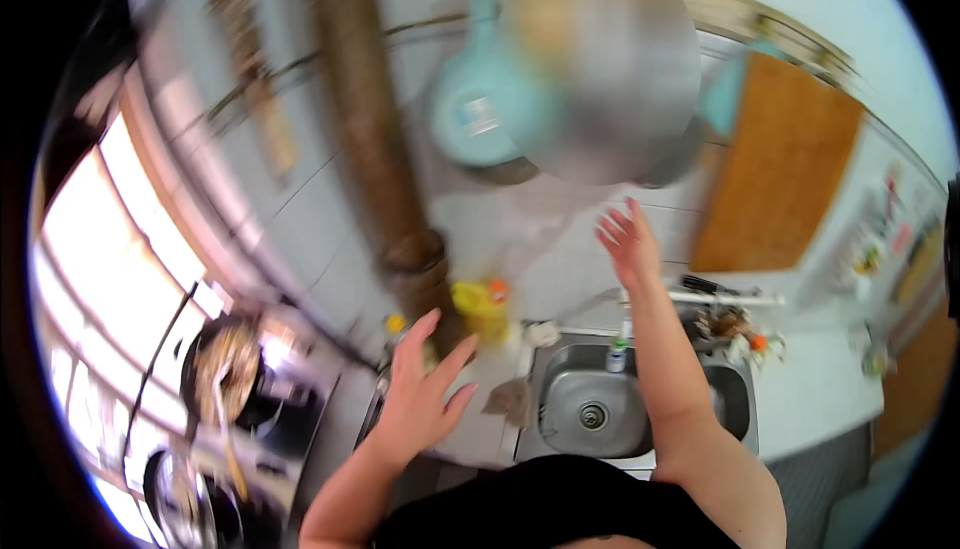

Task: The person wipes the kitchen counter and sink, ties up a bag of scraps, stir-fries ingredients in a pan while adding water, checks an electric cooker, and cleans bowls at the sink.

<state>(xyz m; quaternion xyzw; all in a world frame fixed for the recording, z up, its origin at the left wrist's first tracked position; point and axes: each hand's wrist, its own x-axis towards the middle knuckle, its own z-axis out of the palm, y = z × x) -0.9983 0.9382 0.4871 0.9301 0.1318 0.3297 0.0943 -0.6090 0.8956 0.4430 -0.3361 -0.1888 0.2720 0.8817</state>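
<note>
My right hand (630, 239) is raised over the back of the sink (560, 419), just below a large round metal lid or pan (610, 69) on the wall; its fingers are apart and hold nothing. The round thing is blurred. My left hand (425, 379) hovers over the counter left of the sink, fingers spread and empty, near a brown pipe (375, 119) and a yellow bottle or packet (482, 311). A light-blue pan (480, 109) hangs beside the round metal thing.
On the left, a wok with food (228, 374) and a second pan (180, 499) stand on the stove. A wooden cutting board (780, 164) hangs at the right. Behind the sink stands a small bottle (616, 357); vegetables (730, 327) lie to its right.
</note>
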